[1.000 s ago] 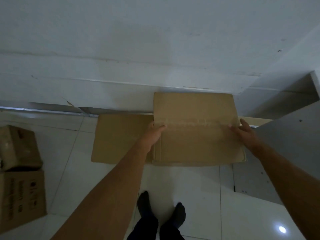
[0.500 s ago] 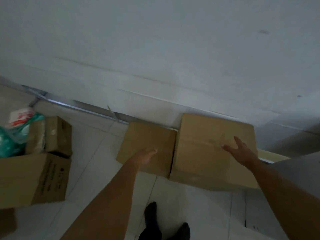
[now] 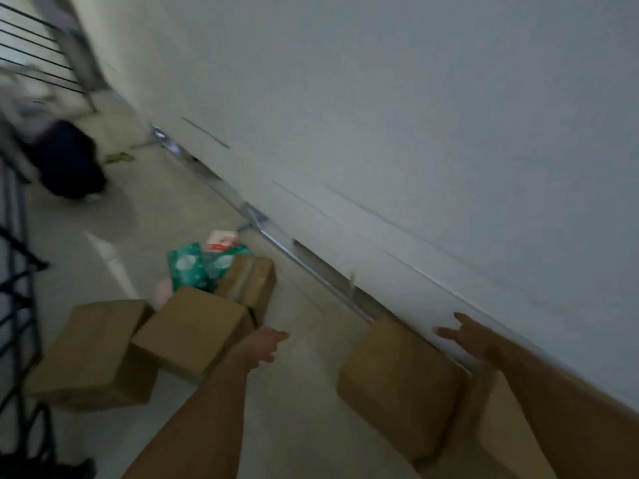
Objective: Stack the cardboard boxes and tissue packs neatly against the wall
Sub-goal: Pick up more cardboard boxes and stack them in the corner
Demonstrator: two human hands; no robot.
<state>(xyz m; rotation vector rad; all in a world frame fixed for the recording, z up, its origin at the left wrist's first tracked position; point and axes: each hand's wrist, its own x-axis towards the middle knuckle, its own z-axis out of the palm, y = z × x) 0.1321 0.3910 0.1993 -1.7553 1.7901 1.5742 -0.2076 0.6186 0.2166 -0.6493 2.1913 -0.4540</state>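
Both hands, left hand (image 3: 263, 347) and right hand (image 3: 467, 335), hang empty, fingers spread.

Blurred, tilted look along a white wall (image 3: 415, 115) and pale floor (image 3: 179, 202). Left hand (image 3: 262, 345) empty, fingers loosely spread, over bare floor just beside a loose cluster of cardboard boxes (image 3: 193, 330). Green tissue packs (image 3: 193, 267) and a red-and-white pack (image 3: 221, 242) behind that cluster. Right hand (image 3: 465, 335) open, empty, above a cardboard box (image 3: 397, 378) set against the wall. Dark railing (image 3: 17, 236) at far left; dark blurred shape (image 3: 69, 164) farther off.
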